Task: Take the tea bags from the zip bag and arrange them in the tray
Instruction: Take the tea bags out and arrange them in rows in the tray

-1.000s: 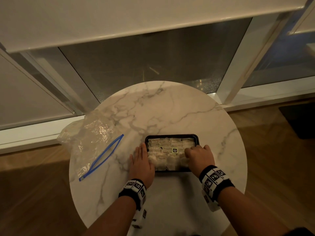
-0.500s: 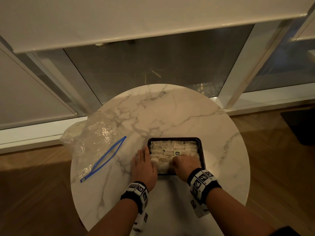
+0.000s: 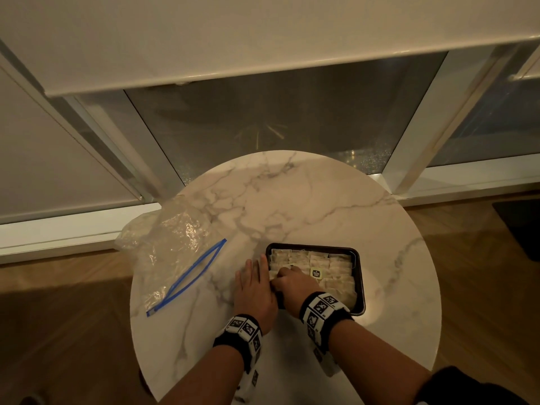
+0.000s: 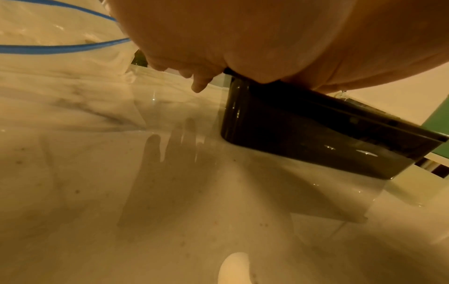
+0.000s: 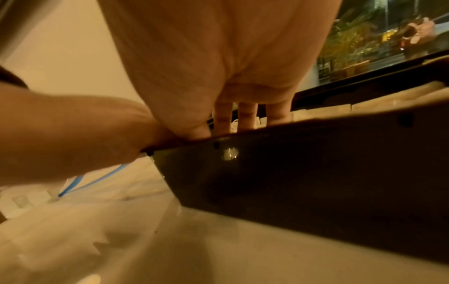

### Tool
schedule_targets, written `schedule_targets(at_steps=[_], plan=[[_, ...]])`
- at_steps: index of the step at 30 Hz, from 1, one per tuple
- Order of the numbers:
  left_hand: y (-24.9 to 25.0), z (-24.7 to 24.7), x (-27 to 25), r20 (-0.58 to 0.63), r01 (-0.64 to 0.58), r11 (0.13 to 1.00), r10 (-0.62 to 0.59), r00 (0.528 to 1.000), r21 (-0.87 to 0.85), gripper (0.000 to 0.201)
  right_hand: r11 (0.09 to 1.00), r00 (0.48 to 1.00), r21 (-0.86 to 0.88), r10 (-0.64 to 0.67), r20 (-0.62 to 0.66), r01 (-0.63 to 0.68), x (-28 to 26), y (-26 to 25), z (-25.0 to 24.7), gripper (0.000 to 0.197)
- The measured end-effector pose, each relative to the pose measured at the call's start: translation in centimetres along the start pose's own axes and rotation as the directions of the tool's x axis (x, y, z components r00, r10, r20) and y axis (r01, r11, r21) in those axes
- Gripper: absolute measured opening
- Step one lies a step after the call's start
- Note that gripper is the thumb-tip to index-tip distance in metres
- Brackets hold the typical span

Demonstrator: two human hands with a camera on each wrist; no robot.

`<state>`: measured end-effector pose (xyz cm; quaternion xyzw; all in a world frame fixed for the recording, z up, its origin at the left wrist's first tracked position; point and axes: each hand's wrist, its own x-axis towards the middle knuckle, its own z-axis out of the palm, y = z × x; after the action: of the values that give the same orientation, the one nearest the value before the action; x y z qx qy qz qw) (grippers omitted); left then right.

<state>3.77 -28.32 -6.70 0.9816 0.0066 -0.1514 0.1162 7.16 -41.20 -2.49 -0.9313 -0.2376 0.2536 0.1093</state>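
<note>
A black tray [image 3: 361,276] packed with rows of pale tea bags [image 3: 330,266] sits on the round marble table [image 3: 306,200]. One tea bag tag [image 3: 315,272] lies on top. My left hand [image 3: 254,285] lies flat with straight fingers against the tray's left wall [image 4: 303,138]. My right hand [image 3: 292,283] is over the tray's near left corner, its fingers [image 5: 246,117] pointing down onto the tea bags [image 5: 388,98]. The clear zip bag [image 3: 172,244] with a blue zip [image 3: 190,276] lies open at the table's left edge and looks empty.
Past the far edge of the table there is a window with a lowered blind [image 3: 233,39] and white frames. Wooden floor [image 3: 482,273] surrounds the table. Bare marble lies beyond and to the right of the tray.
My right hand has slid from the tray's right side across the tea bags to its near left corner. The left hand has stayed against the left wall.
</note>
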Motion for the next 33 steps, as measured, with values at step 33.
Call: schedule_targets(at_steps=[33], plan=[[0.3, -0.3, 0.0, 0.048, 0.013, 0.999, -0.015, 0.999, 0.05, 0.077, 0.916, 0.892, 0.035, 0.398, -0.213, -0.4, -2.9, 3.4, 1.0, 0.07]])
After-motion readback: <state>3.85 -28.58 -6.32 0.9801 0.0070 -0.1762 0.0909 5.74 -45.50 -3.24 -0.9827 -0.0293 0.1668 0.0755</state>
